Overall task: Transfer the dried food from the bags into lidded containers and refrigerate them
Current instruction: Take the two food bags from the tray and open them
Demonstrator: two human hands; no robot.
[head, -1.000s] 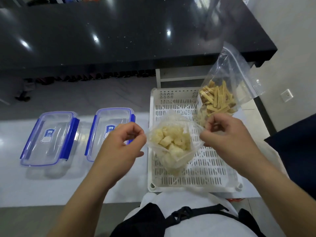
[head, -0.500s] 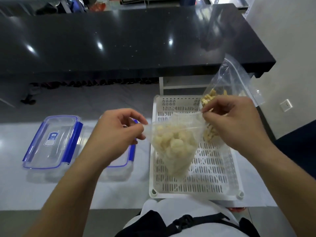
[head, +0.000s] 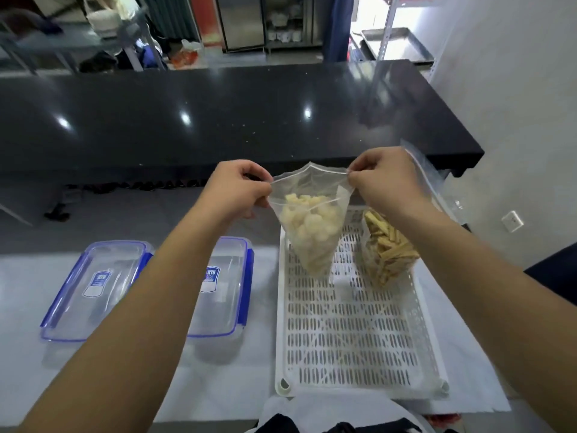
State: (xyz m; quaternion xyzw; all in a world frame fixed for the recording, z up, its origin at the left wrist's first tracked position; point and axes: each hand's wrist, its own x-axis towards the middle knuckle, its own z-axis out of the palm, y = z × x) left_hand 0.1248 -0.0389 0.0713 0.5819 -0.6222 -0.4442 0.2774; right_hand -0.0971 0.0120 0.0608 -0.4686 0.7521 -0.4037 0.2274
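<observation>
Nearest, at the lower middle of the frame, the white slotted tray (head: 359, 339) lies on the table (head: 256, 385), with two lidded containers (head: 100, 289) to its left, the nearer one partly behind the left forearm. Above the tray's far end hangs the bag of pale cubes (head: 309, 226), long axis upright, tapering downward, its mouth pulled taut. The left hand (head: 240, 192) pinches the mouth's left corner and the right hand (head: 384, 179) pinches the right corner, both forearms stretched forward at equal reach. The containers sit lower left of the bag, closer to the left hand. A second bag of sticks (head: 387, 251) stands on the tray at right; beyond is a dark counter (head: 218, 120).
</observation>
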